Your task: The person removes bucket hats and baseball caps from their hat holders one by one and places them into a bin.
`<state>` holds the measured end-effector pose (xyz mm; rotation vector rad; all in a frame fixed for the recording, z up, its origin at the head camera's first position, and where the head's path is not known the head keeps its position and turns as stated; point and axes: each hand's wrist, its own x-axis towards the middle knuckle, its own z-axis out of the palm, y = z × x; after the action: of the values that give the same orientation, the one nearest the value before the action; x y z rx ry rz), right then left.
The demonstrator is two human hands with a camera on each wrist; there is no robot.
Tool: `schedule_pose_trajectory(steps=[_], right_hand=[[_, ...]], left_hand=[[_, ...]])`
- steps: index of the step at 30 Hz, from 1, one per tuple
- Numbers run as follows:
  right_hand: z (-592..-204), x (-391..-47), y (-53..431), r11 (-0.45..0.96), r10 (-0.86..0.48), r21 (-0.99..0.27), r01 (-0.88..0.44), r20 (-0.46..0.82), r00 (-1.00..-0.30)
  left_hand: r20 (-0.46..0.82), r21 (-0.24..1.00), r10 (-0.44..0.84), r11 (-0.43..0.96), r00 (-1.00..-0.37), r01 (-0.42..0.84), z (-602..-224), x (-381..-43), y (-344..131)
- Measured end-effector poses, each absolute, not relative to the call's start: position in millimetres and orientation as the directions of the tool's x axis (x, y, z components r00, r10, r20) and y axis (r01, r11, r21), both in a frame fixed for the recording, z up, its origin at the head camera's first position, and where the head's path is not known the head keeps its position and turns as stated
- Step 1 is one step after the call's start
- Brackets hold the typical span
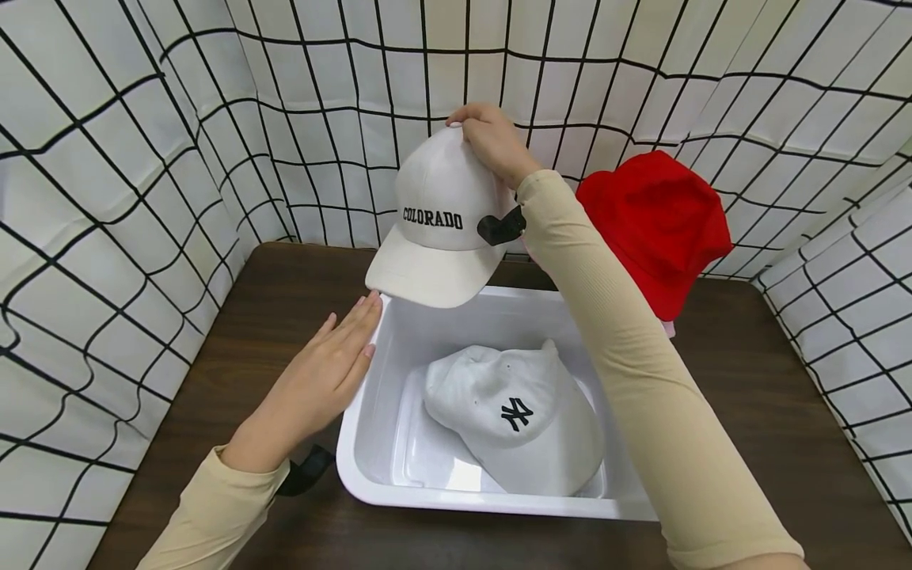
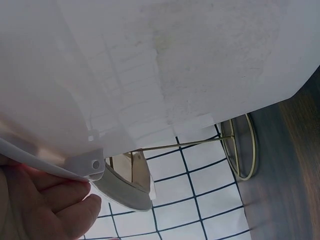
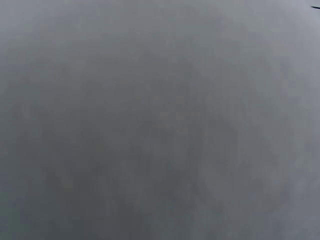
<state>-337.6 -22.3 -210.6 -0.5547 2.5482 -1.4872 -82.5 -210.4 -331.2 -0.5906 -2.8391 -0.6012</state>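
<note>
My right hand (image 1: 495, 142) grips the crown of a white baseball cap (image 1: 445, 182) lettered COLORADO, upright behind the bin with its brim toward me. Its fingertips are at the top of the crown. In the right wrist view, a blurred grey surface fills nearly everything. My left hand (image 1: 321, 380) lies along the left rim of a white plastic bin (image 1: 359, 443), fingers extended to the back left corner. The left wrist view shows its fingers (image 2: 70, 205) right below the rim. Inside the bin lies another white cap (image 1: 513, 412) with a black NY logo.
A red bucket hat (image 1: 659, 229) stands at the back right, partly behind my right sleeve. A gold wire stand (image 2: 250, 145) shows beyond the bin in the left wrist view. Black wire grid panels (image 1: 342, 103) enclose the dark wooden table (image 1: 221, 372) at the back and sides.
</note>
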Motion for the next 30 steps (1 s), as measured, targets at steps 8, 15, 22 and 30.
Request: schedule_pose_trajectory(steps=[8,15,22,30], right_hand=[[-210,-340,-24,0.584,-0.386,-0.736,-0.341,0.118,-0.915],[-200,-342,-28,0.77,-0.436,-0.424,-0.477,0.197,-0.878],[-192,-342,-33,0.853,-0.44,-0.183,-0.489,0.253,-0.862],[-202,-351,-22,0.859,-0.361,-0.299,-0.415,0.22,-0.906]], left_hand=[[0.266,0.349,0.344,0.836,-0.901,0.423,-335,-84,-210],[0.258,0.346,0.345,0.839,-0.902,0.42,-334,-84,-211],[0.26,0.353,0.344,0.836,-0.902,0.42,-335,-83,-211],[0.265,0.349,0.344,0.837,-0.901,0.422,-336,-83,-212]])
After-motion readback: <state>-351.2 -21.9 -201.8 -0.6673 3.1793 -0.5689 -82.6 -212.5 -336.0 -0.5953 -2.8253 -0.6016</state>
